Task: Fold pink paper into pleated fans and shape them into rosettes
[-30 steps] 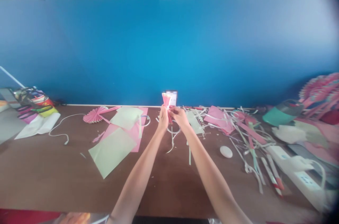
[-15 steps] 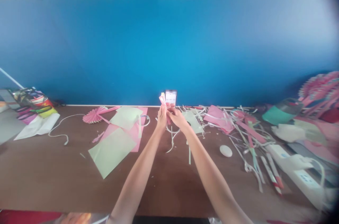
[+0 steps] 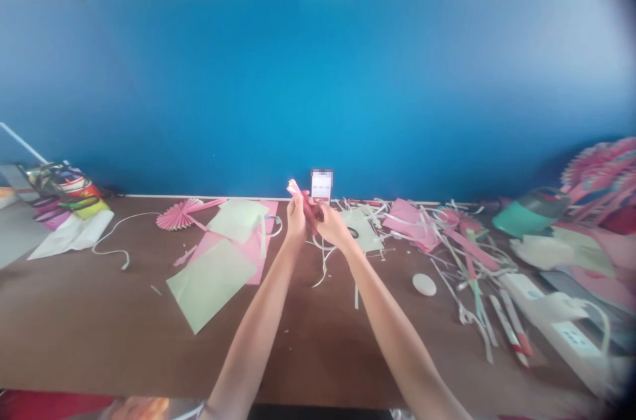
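Note:
Both hands meet above the far middle of the brown table, around a narrow bundle of folded pink paper (image 3: 294,187). My left hand (image 3: 297,220) is closed on its left side, with the pale top end sticking up past the fingers. My right hand (image 3: 328,223) pinches the same paper lower down, and its fingertips partly hide it. Just behind the hands a phone (image 3: 322,186) with a lit screen stands upright against the blue panel. Left of my left hand lie pale green paper sheets (image 3: 211,284) over a pink sheet (image 3: 254,276).
A pink pleated paper fan (image 3: 177,216) lies at the back left. Paper strips and scraps (image 3: 437,234) crowd the right, near a white oval object (image 3: 424,285), pens (image 3: 509,330) and a power strip (image 3: 571,334). A blue panel (image 3: 318,89) closes off the back.
The pink paper's top end has tilted to the left and come down slightly. My left hand has shifted a little left, and more of the phone shows.

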